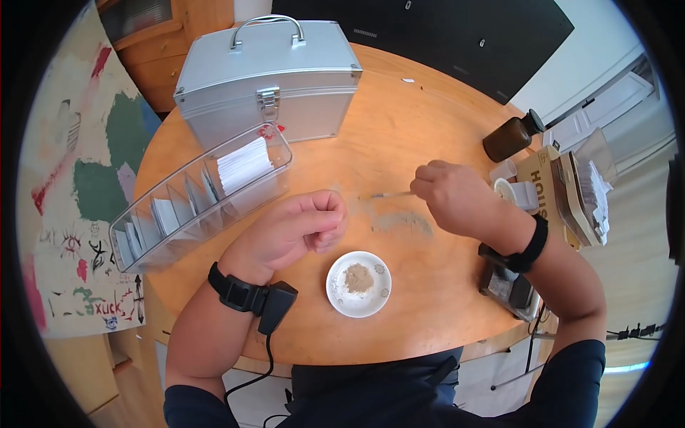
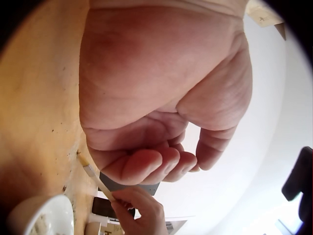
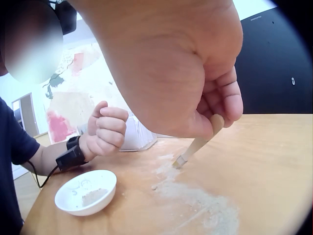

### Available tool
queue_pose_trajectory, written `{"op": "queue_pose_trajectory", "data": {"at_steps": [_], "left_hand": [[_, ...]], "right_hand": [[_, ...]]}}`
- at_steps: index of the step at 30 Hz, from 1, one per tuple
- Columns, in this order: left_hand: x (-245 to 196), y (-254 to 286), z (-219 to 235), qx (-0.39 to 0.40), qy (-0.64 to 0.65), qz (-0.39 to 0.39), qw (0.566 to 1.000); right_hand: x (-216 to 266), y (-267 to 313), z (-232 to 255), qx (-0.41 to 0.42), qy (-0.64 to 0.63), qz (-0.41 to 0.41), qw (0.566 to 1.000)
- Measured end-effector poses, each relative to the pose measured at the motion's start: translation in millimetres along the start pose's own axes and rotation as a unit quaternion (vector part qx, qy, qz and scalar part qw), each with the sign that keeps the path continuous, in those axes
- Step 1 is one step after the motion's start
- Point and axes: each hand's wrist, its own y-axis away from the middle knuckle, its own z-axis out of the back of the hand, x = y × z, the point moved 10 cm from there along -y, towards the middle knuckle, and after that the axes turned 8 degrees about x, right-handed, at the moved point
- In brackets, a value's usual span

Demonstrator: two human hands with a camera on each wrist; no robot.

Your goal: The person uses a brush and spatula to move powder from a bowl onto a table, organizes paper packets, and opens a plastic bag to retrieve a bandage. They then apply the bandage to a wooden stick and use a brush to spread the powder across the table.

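Observation:
My right hand (image 1: 457,200) pinches the pale handle of a small flat brush (image 3: 195,147) between thumb and fingers. The brush slants down to the left, its bristle end right at the tabletop, by a smear of grey-beige powder (image 1: 403,222). In front of me stands a shallow white dish (image 1: 344,305) with a patterned inside and a little heap of beige powder (image 1: 358,278) in it. My left hand (image 1: 303,222) hovers up and to the left of the dish, palm turned inward. Its fingers are loosely curled and hold nothing; the thumb stands apart from them in the left wrist view.
A silver case (image 1: 228,114) stands at the back left, behind a clear divided box (image 1: 214,214) of white cards or packets. On the right are a brown bottle (image 1: 510,139), a small plastic cup (image 1: 504,170), a cardboard box (image 1: 535,171) and a dark-edged device (image 1: 508,285).

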Motion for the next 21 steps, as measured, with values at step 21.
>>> {"op": "queue_pose_trajectory", "data": {"at_steps": [21], "left_hand": [[4.5,0.0,-8.5,0.033,-0.039,0.028,0.998]], "right_hand": [[-34.9,-51.8,4.1,-0.126,-0.058,-0.079,0.987]]}}
